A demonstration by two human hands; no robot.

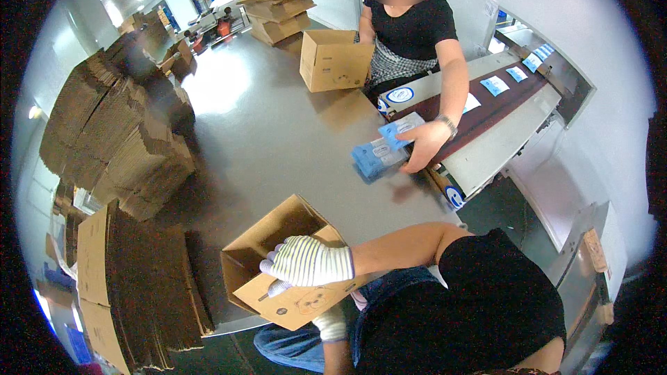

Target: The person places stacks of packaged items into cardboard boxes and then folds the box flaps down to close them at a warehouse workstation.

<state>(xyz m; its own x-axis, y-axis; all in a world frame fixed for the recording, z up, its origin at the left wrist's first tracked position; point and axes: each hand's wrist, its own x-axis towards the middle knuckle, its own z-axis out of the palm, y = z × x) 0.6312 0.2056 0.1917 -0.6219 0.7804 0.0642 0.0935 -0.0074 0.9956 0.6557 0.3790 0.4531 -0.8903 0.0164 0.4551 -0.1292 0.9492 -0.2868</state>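
An open cardboard box [306, 302] is tilted at the near edge of the grey table, its opening facing up and left. My right hand [309, 262], in a striped white glove, is closed over the rim, the fingers on the inner side and the thumb against the printed outer face. Low at the same box is my gloved left hand [331, 323], its fingers hidden behind the cardboard. The part of the box's inside that shows is bare cardboard.
Stacks of flattened cartons [118, 125] line the left, with another stack [139, 285] nearer me. Across the metal table [257, 139], a co-worker's hand [427, 144] touches blue-and-white packets [379, 156] by a conveyor [479, 111]. Another open box [326, 66] stands beside that person.
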